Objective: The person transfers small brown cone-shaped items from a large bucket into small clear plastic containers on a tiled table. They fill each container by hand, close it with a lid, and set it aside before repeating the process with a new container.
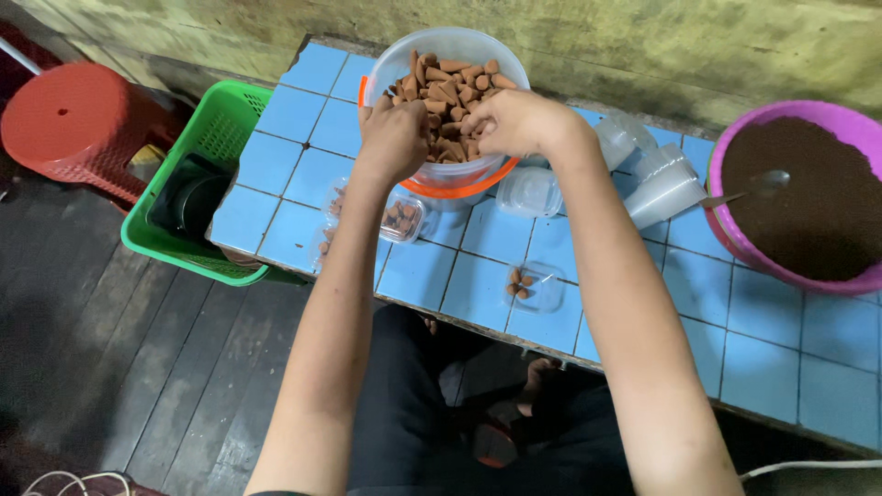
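Cones [447,92], small brown tapered ones, are sitting heaped in a clear plastic bucket [455,46] with an orange band, at the far edge of the blue tiled surface [772,358], and both of my hands are working in that heap.

Going from the left, I am seeing a red plastic stool [78,124] on the dark wooden floor, then a green basket [197,197] pushed against the surface's edge. Next, my left hand [393,138] is reaching over the bucket's near rim with its fingers curled down among the cones; its grip is looking closed on some, though I cannot tell exactly how many. Just below it, a small clear box [402,219] is already holding cones, probably kept near so the reach stays short. My right hand [519,121] is pinching cones at the rim, its grip closed on them. Nearer me, another clear box [533,287] is holding only a few cones, and an empty one [531,191] is waiting beside the bucket. Further right, stacked clear cups [661,188] are lying on their sides, and a purple tub [790,197] of dark brown powder is carrying a spoon [758,186].

The cones are looking dry, matte and evenly shaped.
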